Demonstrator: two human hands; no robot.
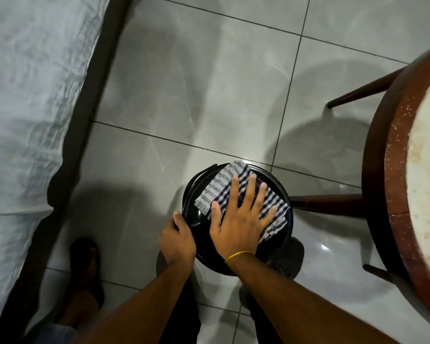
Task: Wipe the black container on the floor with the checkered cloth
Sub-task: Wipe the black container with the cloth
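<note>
A round black container (201, 234) stands on the grey tiled floor, its glossy lid facing up. A blue-and-white checkered cloth (216, 188) lies spread over the lid's far half. My right hand (238, 217) presses flat on the cloth with fingers spread; a yellow band circles its wrist. My left hand (178, 240) grips the container's left rim, thumb over the edge. The near part of the container is hidden under my hands.
A round wooden table (392, 184) with dark legs (325, 203) stands close on the right; one leg nearly touches the container. A bed with a pale sheet (27, 100) and dark frame runs along the left. My sandalled foot (85, 266) rests at lower left.
</note>
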